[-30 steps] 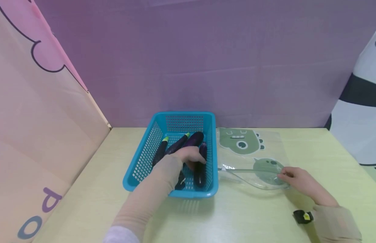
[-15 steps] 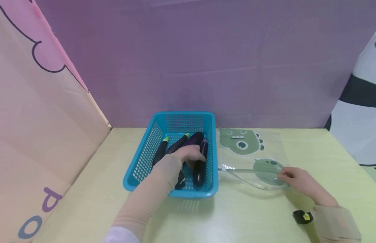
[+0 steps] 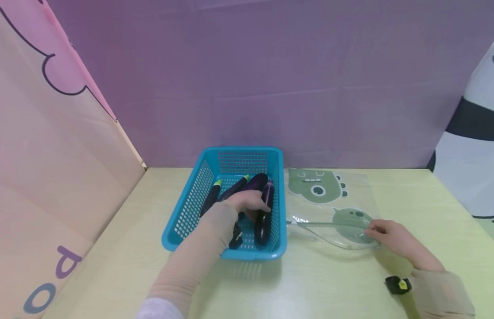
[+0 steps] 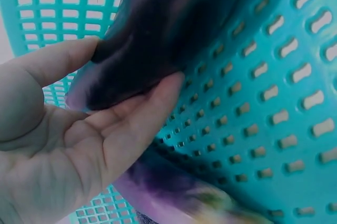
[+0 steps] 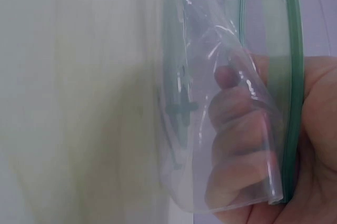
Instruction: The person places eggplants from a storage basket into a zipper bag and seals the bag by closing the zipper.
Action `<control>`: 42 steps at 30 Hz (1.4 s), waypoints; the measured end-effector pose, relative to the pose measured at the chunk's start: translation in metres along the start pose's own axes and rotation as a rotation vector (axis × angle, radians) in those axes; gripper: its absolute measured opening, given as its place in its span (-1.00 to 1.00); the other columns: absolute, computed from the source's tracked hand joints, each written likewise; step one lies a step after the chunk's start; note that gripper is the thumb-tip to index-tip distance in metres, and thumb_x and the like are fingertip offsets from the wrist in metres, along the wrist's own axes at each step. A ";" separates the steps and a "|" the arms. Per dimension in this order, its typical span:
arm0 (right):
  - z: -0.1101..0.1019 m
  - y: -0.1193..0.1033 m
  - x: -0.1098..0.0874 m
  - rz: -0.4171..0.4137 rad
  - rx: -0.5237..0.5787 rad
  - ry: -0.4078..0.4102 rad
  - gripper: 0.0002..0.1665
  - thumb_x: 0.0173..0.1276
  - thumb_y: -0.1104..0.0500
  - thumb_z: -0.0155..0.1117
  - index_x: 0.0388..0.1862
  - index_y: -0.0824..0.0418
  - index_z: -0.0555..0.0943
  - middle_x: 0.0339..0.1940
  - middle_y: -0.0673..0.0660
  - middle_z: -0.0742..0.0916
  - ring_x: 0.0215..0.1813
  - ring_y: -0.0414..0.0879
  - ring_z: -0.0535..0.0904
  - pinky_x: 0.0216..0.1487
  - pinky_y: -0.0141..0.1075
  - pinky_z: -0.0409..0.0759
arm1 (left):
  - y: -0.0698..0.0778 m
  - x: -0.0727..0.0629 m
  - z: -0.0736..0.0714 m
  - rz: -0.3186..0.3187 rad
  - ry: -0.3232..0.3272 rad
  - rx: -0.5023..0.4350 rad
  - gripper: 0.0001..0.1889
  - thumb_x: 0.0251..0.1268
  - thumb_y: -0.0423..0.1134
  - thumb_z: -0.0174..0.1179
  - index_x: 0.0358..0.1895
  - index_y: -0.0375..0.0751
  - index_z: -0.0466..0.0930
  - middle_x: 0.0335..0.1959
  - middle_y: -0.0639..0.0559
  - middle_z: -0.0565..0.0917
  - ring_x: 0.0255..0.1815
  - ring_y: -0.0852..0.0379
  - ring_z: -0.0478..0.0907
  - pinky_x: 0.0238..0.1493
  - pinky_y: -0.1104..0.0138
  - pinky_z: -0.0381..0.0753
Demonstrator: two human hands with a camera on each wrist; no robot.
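Observation:
My left hand (image 3: 248, 202) reaches into the blue plastic basket (image 3: 240, 149) and grips a dark purple eggplant (image 3: 263, 229) near the basket's right wall. In the left wrist view, thumb and fingers close around one end of this glossy eggplant (image 4: 158, 29); a second eggplant (image 4: 168, 187) lies below the hand. To the basket's right, my right hand (image 3: 398, 239) pinches the edge of a clear zip bag (image 3: 318, 190) with green dinosaur prints. The bag's mouth gapes. In the right wrist view, curled fingers show through the clear film beside the green zip strip (image 5: 295, 92).
More eggplants lie in the basket, one along its left side (image 3: 211, 198) and others toward the middle (image 3: 233, 189). A purple backdrop (image 3: 247, 88) stands behind the pale table (image 3: 330, 288). Printed cloth panels border both sides.
The gripped eggplant has shifted slightly, its far end now higher and a little to the right. My left hand moved barely; my right hand and the bag stay in place.

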State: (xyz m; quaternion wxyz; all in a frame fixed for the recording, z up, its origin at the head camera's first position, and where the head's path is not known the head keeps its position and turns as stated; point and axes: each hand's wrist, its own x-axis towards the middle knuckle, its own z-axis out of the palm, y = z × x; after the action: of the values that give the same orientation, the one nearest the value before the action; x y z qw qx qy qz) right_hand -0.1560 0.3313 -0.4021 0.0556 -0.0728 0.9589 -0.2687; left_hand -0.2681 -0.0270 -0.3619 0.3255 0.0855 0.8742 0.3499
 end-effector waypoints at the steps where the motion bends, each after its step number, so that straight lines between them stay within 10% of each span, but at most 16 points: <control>1: 0.000 0.000 0.000 0.001 -0.001 -0.001 -0.78 0.42 0.14 0.09 -0.43 0.18 0.54 -0.56 -0.01 0.51 -0.50 -0.25 0.31 -0.48 -0.40 0.34 | 0.000 0.000 -0.001 -0.001 -0.006 -0.014 -0.57 0.28 -0.21 0.19 0.16 -0.31 0.40 0.00 -0.21 0.59 -0.02 -0.11 0.61 0.05 0.03 0.59; 22: 0.000 0.001 0.003 0.012 -0.010 -0.008 -0.77 0.43 0.13 0.08 -0.41 0.19 0.55 -0.55 0.00 0.53 -0.48 -0.21 0.33 -0.47 -0.39 0.34 | -0.008 0.008 -0.016 -0.002 -0.086 -0.254 -0.80 0.22 -0.18 0.26 -0.34 -0.23 0.50 -0.50 -0.01 0.46 -0.41 0.08 0.53 -0.17 0.22 0.70; 32: -0.002 -0.001 0.003 0.024 -0.007 -0.025 -0.75 0.44 0.11 0.07 -0.40 0.21 0.54 -0.53 0.01 0.53 -0.47 -0.19 0.33 -0.46 -0.38 0.35 | -0.008 0.009 -0.016 -0.004 -0.075 -0.307 -0.49 0.22 -0.19 0.26 0.16 -0.38 0.36 -0.08 -0.23 0.61 -0.09 -0.07 0.61 -0.09 0.14 0.68; 42: -0.002 -0.001 0.001 0.033 -0.003 -0.026 -0.77 0.43 0.12 0.07 -0.38 0.21 0.55 -0.53 0.00 0.54 -0.46 -0.19 0.34 -0.45 -0.38 0.36 | -0.004 0.006 -0.017 0.004 -0.061 -0.342 -0.53 0.21 -0.11 0.28 0.07 -0.35 0.45 -0.06 -0.18 0.61 -0.05 -0.05 0.58 -0.07 0.14 0.67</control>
State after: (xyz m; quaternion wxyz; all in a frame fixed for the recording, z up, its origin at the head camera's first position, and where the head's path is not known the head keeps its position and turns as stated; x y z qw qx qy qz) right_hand -0.1569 0.3313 -0.4001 0.0724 -0.0604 0.9595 -0.2654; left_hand -0.2831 -0.0372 -0.3591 0.3610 0.0413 0.7915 0.4914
